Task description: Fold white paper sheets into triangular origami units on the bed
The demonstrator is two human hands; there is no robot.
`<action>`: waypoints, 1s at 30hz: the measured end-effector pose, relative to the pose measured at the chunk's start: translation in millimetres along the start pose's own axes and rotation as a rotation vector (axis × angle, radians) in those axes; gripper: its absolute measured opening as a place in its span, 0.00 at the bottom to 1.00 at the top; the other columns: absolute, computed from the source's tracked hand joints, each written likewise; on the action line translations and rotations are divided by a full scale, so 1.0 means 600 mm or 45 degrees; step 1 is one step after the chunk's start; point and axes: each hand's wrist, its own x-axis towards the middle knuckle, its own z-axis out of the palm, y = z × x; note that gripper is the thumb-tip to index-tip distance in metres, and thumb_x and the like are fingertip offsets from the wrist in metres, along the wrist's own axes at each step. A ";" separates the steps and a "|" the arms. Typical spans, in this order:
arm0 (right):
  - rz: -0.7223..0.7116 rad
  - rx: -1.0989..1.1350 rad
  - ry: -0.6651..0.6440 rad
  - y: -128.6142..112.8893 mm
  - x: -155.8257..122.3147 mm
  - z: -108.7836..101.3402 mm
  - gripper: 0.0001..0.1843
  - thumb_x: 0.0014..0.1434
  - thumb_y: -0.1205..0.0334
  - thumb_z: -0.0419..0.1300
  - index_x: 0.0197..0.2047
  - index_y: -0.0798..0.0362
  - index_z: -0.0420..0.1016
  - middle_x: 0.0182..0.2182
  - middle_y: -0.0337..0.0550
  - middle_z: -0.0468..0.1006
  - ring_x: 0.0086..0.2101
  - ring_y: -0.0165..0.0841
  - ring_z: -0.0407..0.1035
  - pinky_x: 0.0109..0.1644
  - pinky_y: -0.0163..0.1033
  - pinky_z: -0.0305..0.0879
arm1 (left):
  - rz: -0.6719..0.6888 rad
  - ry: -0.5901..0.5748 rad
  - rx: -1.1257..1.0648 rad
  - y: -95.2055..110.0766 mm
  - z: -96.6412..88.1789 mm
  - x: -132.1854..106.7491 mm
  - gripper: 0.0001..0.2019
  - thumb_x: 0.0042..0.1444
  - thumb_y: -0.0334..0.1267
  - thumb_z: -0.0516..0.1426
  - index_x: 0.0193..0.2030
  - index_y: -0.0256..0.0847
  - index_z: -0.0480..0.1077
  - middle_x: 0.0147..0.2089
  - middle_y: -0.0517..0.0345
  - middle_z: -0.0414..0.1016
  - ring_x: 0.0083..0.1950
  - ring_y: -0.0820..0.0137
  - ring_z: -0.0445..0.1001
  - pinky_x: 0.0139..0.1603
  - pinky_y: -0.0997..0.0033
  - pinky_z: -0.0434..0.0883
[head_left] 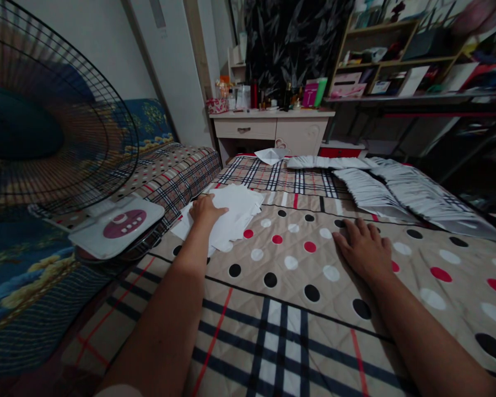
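My left hand point(206, 211) reaches forward and rests on a loose pile of white paper sheets point(235, 218) lying on the bed; its fingers curl over the top sheet's edge. My right hand point(364, 247) lies flat on the dotted bedcover point(297, 259), palm down, fingers spread, holding nothing. Beyond the right hand, long overlapping rows of folded white papers point(400, 193) fan across the far right of the bed. One folded white piece point(271, 155) sits alone at the bed's far edge.
A standing fan point(45, 121) with a white control base point(118, 225) stands close at the left. A plaid pillow point(177, 176) lies beside the paper pile. Behind the bed are a cluttered dresser point(270, 129) and shelves point(400, 55).
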 end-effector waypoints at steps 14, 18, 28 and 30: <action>0.003 0.013 -0.032 0.002 0.002 0.003 0.33 0.66 0.43 0.39 0.66 0.52 0.60 0.67 0.53 0.58 0.63 0.51 0.52 0.59 0.60 0.54 | 0.048 0.163 0.056 0.002 -0.001 -0.007 0.33 0.44 0.52 0.67 0.58 0.49 0.69 0.59 0.42 0.67 0.61 0.47 0.64 0.59 0.49 0.64; 0.003 0.019 -0.015 0.002 0.002 0.003 0.32 0.66 0.44 0.40 0.65 0.52 0.61 0.66 0.53 0.58 0.63 0.51 0.52 0.59 0.60 0.55 | 0.015 0.143 0.056 -0.001 0.000 -0.006 0.35 0.44 0.54 0.66 0.60 0.48 0.68 0.58 0.42 0.68 0.61 0.48 0.65 0.58 0.50 0.65; -0.001 -0.004 -0.023 0.000 0.001 -0.001 0.32 0.67 0.44 0.39 0.65 0.53 0.61 0.66 0.54 0.58 0.63 0.51 0.52 0.59 0.60 0.55 | 0.024 0.076 0.043 -0.002 0.002 -0.002 0.38 0.45 0.53 0.65 0.63 0.46 0.65 0.61 0.41 0.70 0.61 0.43 0.66 0.58 0.40 0.62; -0.007 -0.011 -0.024 -0.001 -0.001 -0.002 0.33 0.67 0.44 0.39 0.65 0.53 0.61 0.67 0.54 0.57 0.63 0.51 0.52 0.59 0.60 0.55 | 0.003 0.072 0.047 -0.004 0.003 -0.001 0.39 0.44 0.55 0.65 0.63 0.46 0.65 0.61 0.40 0.69 0.62 0.42 0.65 0.58 0.40 0.62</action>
